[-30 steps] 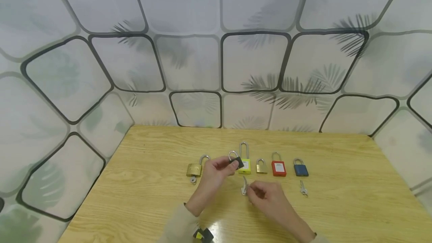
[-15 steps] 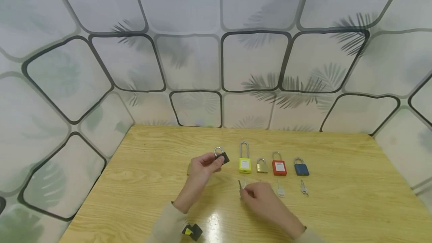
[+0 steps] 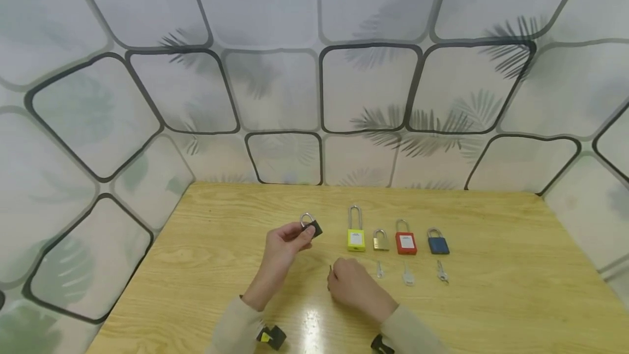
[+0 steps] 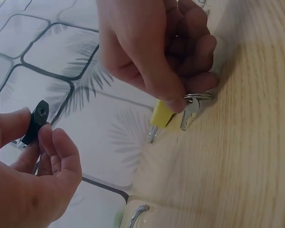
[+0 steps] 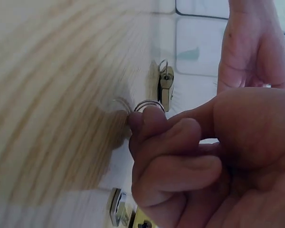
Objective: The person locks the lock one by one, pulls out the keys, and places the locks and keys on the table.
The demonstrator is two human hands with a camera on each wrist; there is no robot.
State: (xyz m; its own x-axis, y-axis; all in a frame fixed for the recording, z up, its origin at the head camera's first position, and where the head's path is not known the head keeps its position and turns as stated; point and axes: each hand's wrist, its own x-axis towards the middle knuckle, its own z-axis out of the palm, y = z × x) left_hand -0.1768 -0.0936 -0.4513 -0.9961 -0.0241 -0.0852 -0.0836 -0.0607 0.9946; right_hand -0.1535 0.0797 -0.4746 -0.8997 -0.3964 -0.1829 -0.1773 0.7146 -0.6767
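My left hand (image 3: 276, 261) pinches a small black padlock (image 3: 314, 229) between thumb and fingers, above the table. Its keyhole end shows in the left wrist view, where the padlock (image 4: 38, 118) is tilted. To the right and nearer the body, my right hand (image 3: 357, 284) pinches a key ring (image 4: 198, 97) close to the tabletop. A silver key (image 4: 190, 113) hangs from that ring. Hand and padlock are apart. Beyond the left hand in the right wrist view, a brass padlock (image 5: 166, 89) stands with a ring at its keyhole; in the head view the left hand hides it.
Across the wooden table (image 3: 501, 288) lie a yellow long-shackle padlock (image 3: 356, 240), a small brass padlock (image 3: 380, 243), a red padlock (image 3: 406, 243) and a blue padlock (image 3: 438, 245). Keys (image 3: 408, 276) lie in front of some. A patterned curtain (image 3: 285, 92) surrounds the table.
My left hand has carried the black padlock to the left, away from the yellow padlock. The right hand has also moved left with the keys, uncovering keys in front of the brass and red padlocks.
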